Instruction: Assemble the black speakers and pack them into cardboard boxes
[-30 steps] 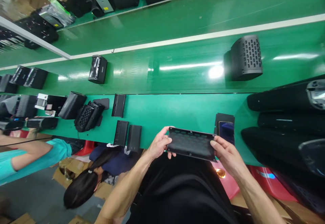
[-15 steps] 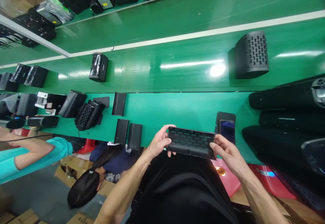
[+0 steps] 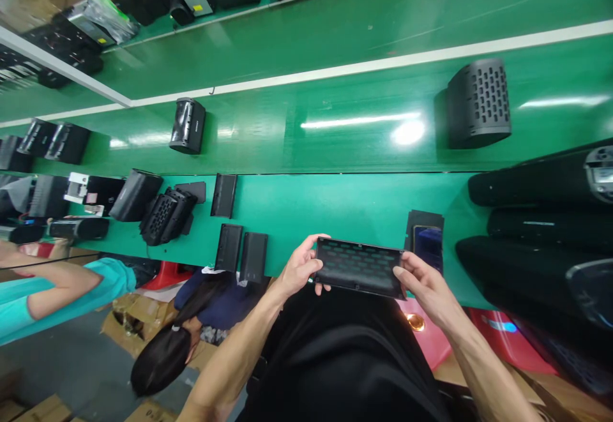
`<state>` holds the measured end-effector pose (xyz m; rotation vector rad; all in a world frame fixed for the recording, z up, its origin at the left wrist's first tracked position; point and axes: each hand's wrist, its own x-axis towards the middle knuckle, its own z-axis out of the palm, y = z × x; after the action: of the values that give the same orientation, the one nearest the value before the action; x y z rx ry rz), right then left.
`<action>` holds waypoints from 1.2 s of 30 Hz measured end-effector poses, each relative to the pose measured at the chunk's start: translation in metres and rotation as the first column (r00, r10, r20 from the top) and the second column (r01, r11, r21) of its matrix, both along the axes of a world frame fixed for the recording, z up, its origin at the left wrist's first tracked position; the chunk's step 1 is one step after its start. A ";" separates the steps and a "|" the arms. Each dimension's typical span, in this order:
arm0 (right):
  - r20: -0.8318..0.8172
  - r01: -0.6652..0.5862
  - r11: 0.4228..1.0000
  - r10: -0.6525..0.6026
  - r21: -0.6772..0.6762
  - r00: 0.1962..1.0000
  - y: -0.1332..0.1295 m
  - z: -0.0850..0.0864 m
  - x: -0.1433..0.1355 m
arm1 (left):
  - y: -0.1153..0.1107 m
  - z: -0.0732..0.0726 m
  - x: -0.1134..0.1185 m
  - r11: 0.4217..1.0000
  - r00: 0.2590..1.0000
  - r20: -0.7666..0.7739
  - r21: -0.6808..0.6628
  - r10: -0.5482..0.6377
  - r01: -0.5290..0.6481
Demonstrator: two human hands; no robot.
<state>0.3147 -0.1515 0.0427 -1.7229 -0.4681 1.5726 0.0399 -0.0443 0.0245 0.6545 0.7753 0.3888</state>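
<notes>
Perforated panel (image 3: 359, 267) lies held between left hand (image 3: 297, 271) and right hand (image 3: 425, 281).

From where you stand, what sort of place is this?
Probably a factory workshop: similar black boxes stand along a long green worktop, loose panels lie nearby, and the left hand and right hand hold a slotted panel.

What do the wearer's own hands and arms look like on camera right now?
The left hand and right hand are ungloved, with no rings or watch visible. Both forearms are bare, no sleeves showing. Black clothing covers the body between them.
</notes>
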 end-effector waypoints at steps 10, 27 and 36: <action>0.005 -0.001 1.000 0.001 0.017 1.000 0.000 -0.001 -0.001 | -0.001 -0.003 -0.001 1.000 1.000 -0.027 -0.004 -0.002 0.002; -0.251 0.148 0.985 -0.123 0.084 0.960 -0.003 -0.013 -0.005 | 0.008 -0.001 0.002 0.996 0.998 -0.068 -0.086 0.017 -0.023; -0.319 0.312 0.932 -0.243 0.185 0.916 0.001 0.021 -0.016 | 0.008 -0.017 0.007 0.999 0.901 0.434 0.031 -0.021 0.008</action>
<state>0.2986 -0.1506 0.0635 -1.2888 -0.2326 1.4663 0.0470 -0.0363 0.0073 0.5709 0.3375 0.5121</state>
